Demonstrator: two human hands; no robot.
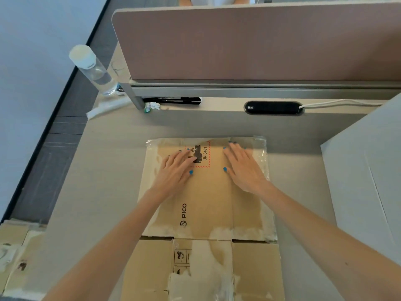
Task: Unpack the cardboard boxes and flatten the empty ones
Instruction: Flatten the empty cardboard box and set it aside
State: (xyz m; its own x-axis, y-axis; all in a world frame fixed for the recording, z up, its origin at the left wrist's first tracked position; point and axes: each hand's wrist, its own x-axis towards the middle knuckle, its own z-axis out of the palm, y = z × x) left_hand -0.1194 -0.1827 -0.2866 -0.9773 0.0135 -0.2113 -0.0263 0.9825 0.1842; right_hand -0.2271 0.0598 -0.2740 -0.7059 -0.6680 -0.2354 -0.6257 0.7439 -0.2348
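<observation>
The cardboard box (208,203) lies flat in the middle of the table (104,170) and reaches down to the front edge, where its flaps (256,268) are spread toward me. It carries a red-framed label (204,153) near its far end, and clear tape (260,153) hangs on its right side. It looks empty and already collapsed.

Both hands are on the far half of the box. The left hand (175,168) lies with straight, spread fingers partly over the label; the right hand (245,168) lies the same way, close to the right side of the box. Neither holds anything; the palms press down on the cardboard.

I judge that the flattening step is in hand, and near its end for this box. The next move, I think, calls for firm pressure along the folds, so that the panels do not spring up, and then for putting the flat box aside.

Farther out, a white box (364,181) stands at the right edge of the table. A clear bottle (93,70) stands at the back left corner, black pens (173,100) lie along the back edge under the divider (238,44), and more cardboard (13,246) lies beyond the left edge, lower down.
</observation>
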